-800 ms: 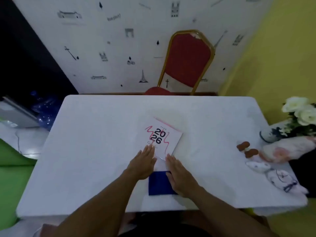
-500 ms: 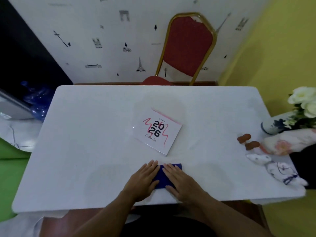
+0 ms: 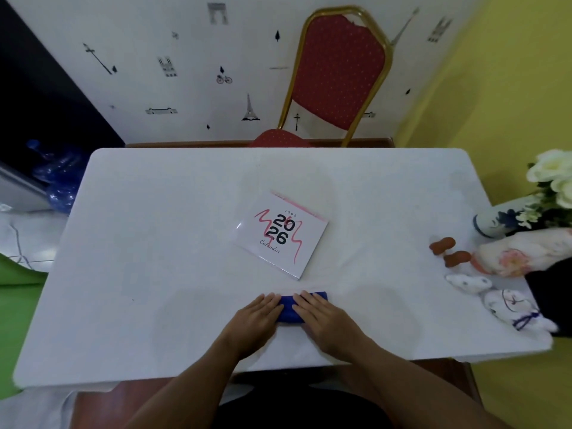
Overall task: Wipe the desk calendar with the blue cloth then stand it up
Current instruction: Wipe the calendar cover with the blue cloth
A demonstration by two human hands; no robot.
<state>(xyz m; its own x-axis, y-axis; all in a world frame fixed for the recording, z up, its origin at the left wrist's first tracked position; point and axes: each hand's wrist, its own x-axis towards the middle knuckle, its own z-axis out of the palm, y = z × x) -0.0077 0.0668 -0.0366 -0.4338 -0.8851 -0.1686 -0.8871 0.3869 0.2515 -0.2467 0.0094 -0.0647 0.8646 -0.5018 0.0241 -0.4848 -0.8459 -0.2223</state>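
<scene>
A white desk calendar [image 3: 281, 235] printed with "2026" and a pink squiggle lies flat near the middle of the white table [image 3: 154, 243]. Just in front of it, near the table's front edge, lies a folded blue cloth [image 3: 289, 309]. My left hand [image 3: 253, 323] rests palm down on the cloth's left end, fingers flat and together. My right hand [image 3: 325, 320] rests palm down on its right part, covering most of it. Neither hand touches the calendar.
A red chair with a gold frame [image 3: 334, 78] stands behind the table's far edge. At the right edge are a vase of white flowers [image 3: 507, 218], two small brown figures [image 3: 448, 250], a pale floral ornament [image 3: 523, 252] and small white figurines [image 3: 495, 298].
Both hands drew back from the calendar's near edge to the blue cloth and now lie flat on it. The calendar stays flat in the same place.
</scene>
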